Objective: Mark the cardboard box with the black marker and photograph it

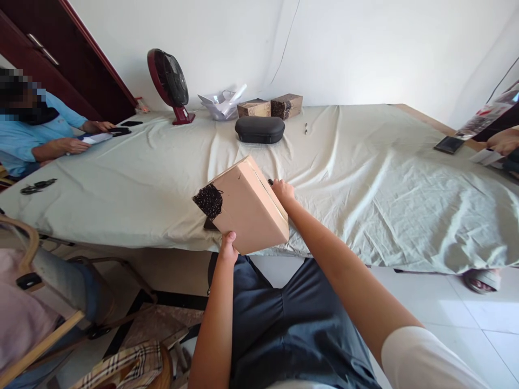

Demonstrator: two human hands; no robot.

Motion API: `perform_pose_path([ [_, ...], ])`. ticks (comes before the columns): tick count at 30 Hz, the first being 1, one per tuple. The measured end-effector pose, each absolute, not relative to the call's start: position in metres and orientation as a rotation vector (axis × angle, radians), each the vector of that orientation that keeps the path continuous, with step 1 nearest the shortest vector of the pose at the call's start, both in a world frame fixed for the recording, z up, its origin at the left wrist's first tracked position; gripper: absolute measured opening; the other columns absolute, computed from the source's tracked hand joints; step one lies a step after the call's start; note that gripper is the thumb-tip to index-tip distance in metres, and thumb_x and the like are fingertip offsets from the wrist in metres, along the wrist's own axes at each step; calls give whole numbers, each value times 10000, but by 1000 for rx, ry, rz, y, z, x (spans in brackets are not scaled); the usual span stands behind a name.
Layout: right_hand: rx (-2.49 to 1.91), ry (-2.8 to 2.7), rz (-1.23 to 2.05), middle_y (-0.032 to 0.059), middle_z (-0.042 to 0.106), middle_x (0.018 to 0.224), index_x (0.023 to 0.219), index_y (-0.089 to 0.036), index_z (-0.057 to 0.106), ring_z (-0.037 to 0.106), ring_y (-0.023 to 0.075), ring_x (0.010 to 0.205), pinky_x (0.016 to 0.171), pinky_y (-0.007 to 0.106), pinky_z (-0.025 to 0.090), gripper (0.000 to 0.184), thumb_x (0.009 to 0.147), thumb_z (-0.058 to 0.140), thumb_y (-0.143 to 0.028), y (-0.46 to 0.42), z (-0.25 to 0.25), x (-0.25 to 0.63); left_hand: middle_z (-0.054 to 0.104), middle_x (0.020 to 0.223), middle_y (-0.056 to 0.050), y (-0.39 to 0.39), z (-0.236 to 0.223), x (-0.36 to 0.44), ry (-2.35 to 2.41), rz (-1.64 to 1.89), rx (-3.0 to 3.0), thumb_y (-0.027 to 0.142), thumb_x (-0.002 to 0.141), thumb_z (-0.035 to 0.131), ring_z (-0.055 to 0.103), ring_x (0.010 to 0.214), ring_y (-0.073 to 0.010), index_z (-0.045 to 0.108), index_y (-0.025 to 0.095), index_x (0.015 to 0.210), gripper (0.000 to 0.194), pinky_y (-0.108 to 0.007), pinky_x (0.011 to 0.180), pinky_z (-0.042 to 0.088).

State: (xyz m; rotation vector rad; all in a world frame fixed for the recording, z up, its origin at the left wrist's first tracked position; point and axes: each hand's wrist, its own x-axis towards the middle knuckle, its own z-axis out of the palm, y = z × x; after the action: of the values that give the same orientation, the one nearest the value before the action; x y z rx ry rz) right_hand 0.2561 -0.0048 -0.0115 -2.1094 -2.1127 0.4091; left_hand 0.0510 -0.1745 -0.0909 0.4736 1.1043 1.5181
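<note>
A brown cardboard box (251,208) is held tilted over the table's near edge, with black scribbled marking at its left corner. My left hand (229,247) is closed on the box's lower edge, thumb on the near face and the other fingers hidden behind it. On the box's right side, a pale seam or slit runs along the narrow face. Beside that face my right hand (283,190) is closed around a small black-ended object (271,182), mostly hidden by the fingers. A dark flat item (210,225) lies partly under the box.
A cloth-covered table (352,162) bears a black hard case (259,130), two cardboard boxes (287,106), a plastic bag (221,104), a pen (306,128), a fan (169,81) and sunglasses (38,186). A person (52,127) sits left; another person's hand (504,141) is at right.
</note>
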Motion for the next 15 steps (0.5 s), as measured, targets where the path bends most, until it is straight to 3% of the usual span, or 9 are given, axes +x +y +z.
perform_pose_path([
  [9,-2076,-1968,341,160,765,1243,1281,-187,652,725,305,1091,854,362,514,305,1089,481,-352,-8,-17,267,770,1141,-101,-174,-98,51,1076,1541,502,686,434,896,664,1290,-400,702,254,1107,824,-534,1084,553],
  [15,-2082,-1801,334,171,779,1225,1318,-159,634,729,291,1085,833,331,499,429,1136,339,-411,-6,-21,286,754,1211,-111,-174,-96,52,1065,1553,470,661,427,913,657,1324,-401,700,261,1119,827,-536,1099,557],
])
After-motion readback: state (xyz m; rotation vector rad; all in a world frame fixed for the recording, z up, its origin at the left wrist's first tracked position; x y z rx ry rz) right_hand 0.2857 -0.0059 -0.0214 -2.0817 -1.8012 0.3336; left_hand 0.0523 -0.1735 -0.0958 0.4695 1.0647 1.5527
